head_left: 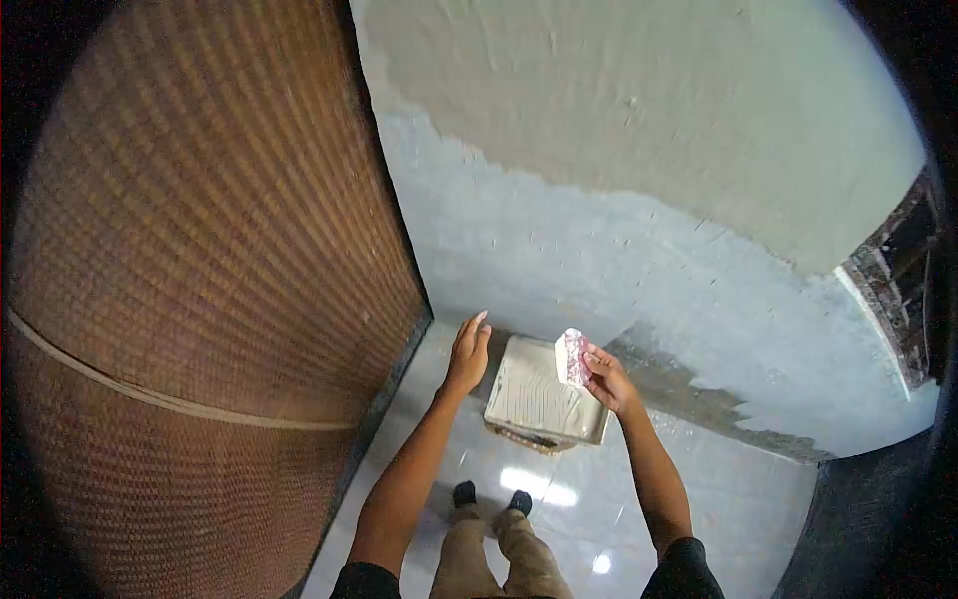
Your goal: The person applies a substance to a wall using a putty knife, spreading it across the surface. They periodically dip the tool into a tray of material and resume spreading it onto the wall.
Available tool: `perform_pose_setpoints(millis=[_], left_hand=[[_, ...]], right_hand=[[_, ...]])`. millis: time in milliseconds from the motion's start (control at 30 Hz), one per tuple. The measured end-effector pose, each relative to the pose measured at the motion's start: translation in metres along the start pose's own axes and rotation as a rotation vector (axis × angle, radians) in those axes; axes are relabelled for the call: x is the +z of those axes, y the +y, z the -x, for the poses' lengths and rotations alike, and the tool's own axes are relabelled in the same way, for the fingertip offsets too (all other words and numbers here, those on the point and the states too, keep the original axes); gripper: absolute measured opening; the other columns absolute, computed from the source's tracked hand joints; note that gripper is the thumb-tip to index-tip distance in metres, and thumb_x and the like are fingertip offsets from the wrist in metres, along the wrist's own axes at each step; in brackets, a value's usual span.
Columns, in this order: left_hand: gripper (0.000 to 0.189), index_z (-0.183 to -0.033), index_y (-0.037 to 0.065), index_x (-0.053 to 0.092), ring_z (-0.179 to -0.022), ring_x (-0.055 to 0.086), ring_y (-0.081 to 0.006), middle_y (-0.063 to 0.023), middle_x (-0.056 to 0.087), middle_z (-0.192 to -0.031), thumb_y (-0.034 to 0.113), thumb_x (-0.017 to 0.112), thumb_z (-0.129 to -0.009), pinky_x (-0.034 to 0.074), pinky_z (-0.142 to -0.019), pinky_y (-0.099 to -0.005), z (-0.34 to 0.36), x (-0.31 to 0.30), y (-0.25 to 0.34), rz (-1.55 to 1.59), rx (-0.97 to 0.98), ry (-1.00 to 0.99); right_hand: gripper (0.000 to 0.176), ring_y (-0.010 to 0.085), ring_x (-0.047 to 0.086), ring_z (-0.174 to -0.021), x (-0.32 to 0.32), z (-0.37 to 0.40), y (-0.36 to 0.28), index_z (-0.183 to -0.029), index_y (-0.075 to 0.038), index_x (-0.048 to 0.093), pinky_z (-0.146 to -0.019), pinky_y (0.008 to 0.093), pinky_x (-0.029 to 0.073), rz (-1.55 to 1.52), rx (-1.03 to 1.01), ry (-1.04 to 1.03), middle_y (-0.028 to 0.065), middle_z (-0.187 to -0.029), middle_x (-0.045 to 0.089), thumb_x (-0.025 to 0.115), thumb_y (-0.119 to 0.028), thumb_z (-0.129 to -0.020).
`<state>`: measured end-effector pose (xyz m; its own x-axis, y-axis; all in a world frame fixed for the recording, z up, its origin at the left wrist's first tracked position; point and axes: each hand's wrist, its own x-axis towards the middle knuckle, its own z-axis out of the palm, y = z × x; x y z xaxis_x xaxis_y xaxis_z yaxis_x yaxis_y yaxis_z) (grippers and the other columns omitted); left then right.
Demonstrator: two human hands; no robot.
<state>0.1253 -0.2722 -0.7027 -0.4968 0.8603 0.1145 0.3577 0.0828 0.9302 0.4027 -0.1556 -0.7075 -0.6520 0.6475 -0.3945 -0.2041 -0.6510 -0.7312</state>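
Note:
My right hand (pixel 607 381) grips a small, flat, pink-and-white patterned piece (pixel 572 357) with a pale edge; its exact kind cannot be made out. It is held above the right side of a shallow tray (pixel 602 427) on the floor. Inside the tray lies a cream-coloured coating (pixel 534 387) marked with ridged lines. My left hand (pixel 470 351) is raised to the left of the tray, fingers stretched out and nothing in them.
Ahead stands a wall (pixel 519 240), pale below, with a beige coating (pixel 639 110) above. A woven brown mat (pixel 220 250) with a cord (pixel 190 404) rises on my left. A rough dark opening (pixel 906 275) is at far right. Glossy tiles (pixel 718 509) lie underfoot.

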Motion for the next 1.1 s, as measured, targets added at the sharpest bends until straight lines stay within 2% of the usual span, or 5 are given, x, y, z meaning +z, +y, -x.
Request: perform_pose_setpoints(millis=[100,367,633,767,1100], left_hand=[[0.041,-0.132,0.001,0.048,-0.128,0.045,-0.0330,-0.0190,0.050,-0.135,0.026,0.044,-0.100,0.034,-0.108,-0.0392,-0.033,-0.024,0.055,0.045,0.117,0.024],[0.042,-0.134,0.000,0.046,-0.131,0.044,-0.0311,-0.0176,0.049,-0.137,0.023,0.044,-0.099,0.034,-0.108,-0.0390,-0.091,-0.107,0.206,0.043,0.444,0.051],[0.044,-0.135,-0.001,0.045,-0.131,0.043,-0.0318,-0.0182,0.048,-0.138,0.025,0.044,-0.099,0.033,-0.109,-0.0396,-0.131,-0.169,0.307,0.030,0.674,0.102],[0.046,-0.136,-0.001,0.044,-0.131,0.043,-0.0326,-0.0191,0.048,-0.137,0.026,0.044,-0.099,0.032,-0.110,-0.0399,-0.168,-0.181,0.342,0.014,0.792,0.156],[0.049,-0.136,-0.001,0.044,-0.130,0.043,-0.0344,-0.0210,0.048,-0.136,0.031,0.046,-0.099,0.032,-0.109,-0.0403,-0.251,-0.227,0.479,-0.006,1.118,0.273]], right_hand=[[0.037,0.0122,0.063,-0.099,0.054,0.025,-0.059,-0.131,-0.006,0.048,-0.090,0.0301,0.052,-0.017,-0.175,-0.191,0.0020,-0.113,0.063,0.058,-0.010,-0.095],[0.038,0.0102,0.062,-0.095,0.180,0.069,-0.176,-0.131,-0.011,0.047,-0.084,0.0283,0.051,0.095,-0.468,-0.123,0.0012,-0.111,0.065,0.059,-0.012,-0.095],[0.018,0.0091,0.063,-0.089,0.267,0.092,-0.249,-0.112,-0.013,0.060,-0.081,0.0296,0.052,0.077,-0.646,-0.058,-0.0041,-0.099,0.065,0.060,-0.015,-0.095],[0.030,0.0148,0.061,-0.098,0.283,0.083,-0.288,-0.124,-0.005,0.054,-0.083,0.0334,0.053,0.109,-0.759,-0.087,0.0025,-0.112,0.061,0.057,-0.014,-0.095],[0.023,0.0162,0.061,-0.094,0.380,0.083,-0.433,-0.114,-0.001,0.060,-0.082,0.0344,0.052,0.346,-1.203,-0.110,0.0056,-0.104,0.063,0.055,-0.016,-0.097]])
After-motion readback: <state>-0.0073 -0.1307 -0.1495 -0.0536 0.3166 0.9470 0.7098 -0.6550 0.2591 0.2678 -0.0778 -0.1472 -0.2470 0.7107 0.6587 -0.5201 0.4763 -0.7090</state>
